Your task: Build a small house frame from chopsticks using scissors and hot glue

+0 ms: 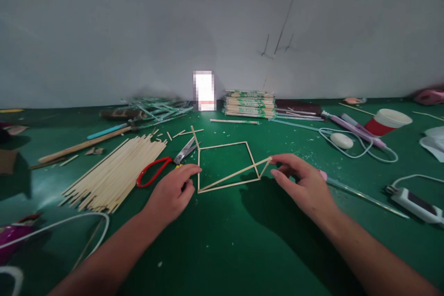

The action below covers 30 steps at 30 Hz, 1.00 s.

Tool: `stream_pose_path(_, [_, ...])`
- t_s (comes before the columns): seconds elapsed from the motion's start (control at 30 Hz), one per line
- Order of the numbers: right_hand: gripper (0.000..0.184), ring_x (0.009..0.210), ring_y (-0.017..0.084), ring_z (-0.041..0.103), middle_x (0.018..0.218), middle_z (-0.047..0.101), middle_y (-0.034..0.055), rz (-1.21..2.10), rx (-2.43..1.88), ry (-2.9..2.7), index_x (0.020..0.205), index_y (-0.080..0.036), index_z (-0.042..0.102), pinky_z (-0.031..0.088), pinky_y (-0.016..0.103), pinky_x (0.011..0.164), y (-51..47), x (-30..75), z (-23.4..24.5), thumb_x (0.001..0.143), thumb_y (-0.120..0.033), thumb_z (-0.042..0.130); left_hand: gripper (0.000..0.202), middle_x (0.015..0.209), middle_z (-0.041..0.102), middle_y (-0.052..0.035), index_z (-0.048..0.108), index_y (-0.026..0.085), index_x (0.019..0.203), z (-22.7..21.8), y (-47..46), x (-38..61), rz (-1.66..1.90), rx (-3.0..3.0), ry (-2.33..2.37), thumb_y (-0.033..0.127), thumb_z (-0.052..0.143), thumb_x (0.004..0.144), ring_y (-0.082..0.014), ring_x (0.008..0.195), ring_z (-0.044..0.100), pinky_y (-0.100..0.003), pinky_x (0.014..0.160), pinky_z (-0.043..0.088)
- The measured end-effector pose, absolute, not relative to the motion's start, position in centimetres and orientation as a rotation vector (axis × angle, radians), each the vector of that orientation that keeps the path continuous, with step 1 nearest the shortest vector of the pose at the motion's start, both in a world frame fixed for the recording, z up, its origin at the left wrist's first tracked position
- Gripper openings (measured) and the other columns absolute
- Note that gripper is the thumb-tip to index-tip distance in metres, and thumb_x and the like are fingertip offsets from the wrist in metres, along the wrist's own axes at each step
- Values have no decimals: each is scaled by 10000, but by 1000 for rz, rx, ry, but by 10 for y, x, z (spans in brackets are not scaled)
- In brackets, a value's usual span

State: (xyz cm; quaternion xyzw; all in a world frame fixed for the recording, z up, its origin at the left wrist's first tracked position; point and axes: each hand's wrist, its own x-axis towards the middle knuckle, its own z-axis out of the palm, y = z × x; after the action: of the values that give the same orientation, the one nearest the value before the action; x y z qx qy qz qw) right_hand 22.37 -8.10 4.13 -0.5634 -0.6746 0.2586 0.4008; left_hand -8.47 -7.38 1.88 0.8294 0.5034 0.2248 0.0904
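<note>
A frame of thin wooden sticks point(229, 185) lies on the green table between my hands. Its base has four sides, with a short stick point(195, 136) rising at the back left corner. A longer stick point(229, 174) slants from the front left corner up to the tip of another short stick point(265, 168) at the front right. My right hand point(300, 178) pinches the tip where these two meet. My left hand point(175, 189) rests by the left side, its index fingertip touching that stick and its thumb apart. Scissors with red handles point(154, 172) lie just beyond my left hand.
Loose wooden sticks point(116, 171) spread out at left. Wrapped chopsticks point(249, 104) are stacked by the wall, near torn wrappers point(159, 108). To the right are a glue stick point(367, 198), a paper cup point(388, 122), a pink corded tool point(354, 129) and a white plug-like block point(418, 204).
</note>
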Motion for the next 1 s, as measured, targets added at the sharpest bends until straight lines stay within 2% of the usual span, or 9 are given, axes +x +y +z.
stream_pose_path(0.17, [156, 656, 148, 617, 862, 681, 49, 731, -1436, -1731, 910, -189, 640, 500, 289, 594, -81, 216, 43, 788, -272, 590, 321, 1159, 642, -87, 590, 173, 1105, 20, -72, -83, 654, 2493, 1494, 150, 402, 846, -215, 1079, 598, -425, 937, 494])
stream_pose_path(0.43, [115, 629, 140, 601, 741, 665, 6, 675, -1405, -1810, 826, -205, 658, 479, 262, 589, -85, 215, 41, 808, -256, 557, 337, 1175, 637, -81, 579, 183, 1144, 20, -70, -82, 627, 2488, 1517, 173, 405, 856, -229, 1078, 602, -429, 922, 506])
stream_pose_path(0.57, [113, 657, 138, 605, 778, 667, 9, 688, -1382, -1845, 844, -207, 649, 483, 264, 616, -86, 215, 40, 816, -243, 546, 278, 1160, 614, -94, 584, 180, 1107, 27, -76, -78, 974, 2479, 1562, 162, 455, 861, -219, 1046, 602, -375, 869, 524])
stream_pose_path(0.67, [110, 660, 134, 600, 770, 659, 7, 700, -1370, -1861, 844, -206, 645, 479, 263, 622, -87, 214, 39, 822, -235, 541, 297, 1050, 642, -84, 578, 168, 1093, 40, -85, -65, 1255, 2651, 1386, 110, 550, 803, -214, 997, 603, -371, 872, 504])
stream_pose_path(0.8, [110, 662, 132, 596, 770, 653, 6, 705, -1334, -1860, 861, -204, 639, 475, 262, 616, -88, 216, 36, 829, -228, 537, 349, 1027, 658, -75, 574, 170, 1089, 56, -90, -27, 1236, 2828, 1075, 111, 635, 750, -212, 969, 603, -366, 852, 490])
stream_pose_path(0.9, [106, 646, 130, 586, 758, 648, 4, 693, -1317, -1867, 862, -202, 636, 466, 263, 603, -89, 216, 35, 831, -226, 538, 334, 1043, 654, -82, 560, 157, 1096, 54, -83, 5, 1235, 2746, 1059, 182, 638, 773, -215, 997, 588, -378, 884, 468])
stream_pose_path(1.0, [99, 638, 131, 578, 738, 640, 3, 689, -1313, -1880, 844, -197, 630, 460, 266, 599, -89, 216, 34, 832, -225, 535, 285, 986, 667, -63, 561, 166, 1064, 43, -74, 24, 1347, 2607, 1058, 207, 630, 791, -196, 945, 596, -368, 864, 471])
